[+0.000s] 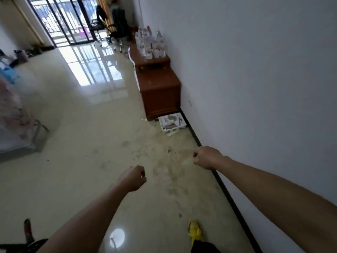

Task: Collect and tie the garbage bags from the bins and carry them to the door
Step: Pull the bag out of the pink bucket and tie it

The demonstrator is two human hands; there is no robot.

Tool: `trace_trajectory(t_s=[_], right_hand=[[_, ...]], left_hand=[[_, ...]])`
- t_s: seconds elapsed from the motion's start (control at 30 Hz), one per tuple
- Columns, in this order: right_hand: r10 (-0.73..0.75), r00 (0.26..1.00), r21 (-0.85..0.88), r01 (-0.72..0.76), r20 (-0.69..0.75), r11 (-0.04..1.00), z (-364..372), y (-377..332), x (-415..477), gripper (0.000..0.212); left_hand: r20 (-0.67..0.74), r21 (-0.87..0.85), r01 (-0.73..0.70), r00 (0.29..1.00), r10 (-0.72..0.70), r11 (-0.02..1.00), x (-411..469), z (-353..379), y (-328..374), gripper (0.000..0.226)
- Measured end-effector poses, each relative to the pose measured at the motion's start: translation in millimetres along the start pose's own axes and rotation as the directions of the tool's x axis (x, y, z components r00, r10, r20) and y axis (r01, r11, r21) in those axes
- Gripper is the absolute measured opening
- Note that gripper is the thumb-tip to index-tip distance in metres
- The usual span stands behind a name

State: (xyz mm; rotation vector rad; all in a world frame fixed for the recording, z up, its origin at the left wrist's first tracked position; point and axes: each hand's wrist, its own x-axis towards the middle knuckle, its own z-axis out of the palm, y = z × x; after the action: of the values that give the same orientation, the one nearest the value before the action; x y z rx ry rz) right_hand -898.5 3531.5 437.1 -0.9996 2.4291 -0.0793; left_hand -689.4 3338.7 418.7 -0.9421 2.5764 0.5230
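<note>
Garbage bags: I see none in either hand. Beyond my right fist runs the white wall (255,70), with the wooden cabinet (160,92) ahead of it, bottles (152,44) on top. My left hand (134,178) and right hand (206,157) are curled into fists; they look empty, though blur hides the palms. A white tray (172,122) lies just past the right fist.

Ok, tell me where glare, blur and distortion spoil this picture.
Head view: daylight through the balcony door throws bright glare stripes on the glossy floor, with a small lamp reflection near the bottom; the left edge is smeared by blur; the wide lens tilts and bends the wall; both hands, left and right, are fairly sharp.
</note>
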Motion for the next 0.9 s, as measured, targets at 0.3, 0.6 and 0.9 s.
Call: trace_trajectory(t_s=[0.3,0.6,0.9], right_hand=[[-0.316,0.946,-0.236,0.324,0.073,0.916,-98.0,-167.9,226.0,0.037],[-0.626,0.745,-0.364,0.663,0.232,0.654,-66.8,-431.4,363.4,0.036],[-0.71,0.638,-0.361,0.764,0.299,0.535,-69.2,-661.1,458.1,0.037]], left_hand=[[-0.125,-0.264,0.287,0.937,-0.327,0.921,102.9,-111.2,-114.4,0.019],[-0.06,-0.257,0.596,0.776,-0.628,0.761,128.2,-139.1,-332.4,0.026],[-0.044,-0.228,0.675,0.713,-0.7,0.702,164.8,-240.6,-519.0,0.029]])
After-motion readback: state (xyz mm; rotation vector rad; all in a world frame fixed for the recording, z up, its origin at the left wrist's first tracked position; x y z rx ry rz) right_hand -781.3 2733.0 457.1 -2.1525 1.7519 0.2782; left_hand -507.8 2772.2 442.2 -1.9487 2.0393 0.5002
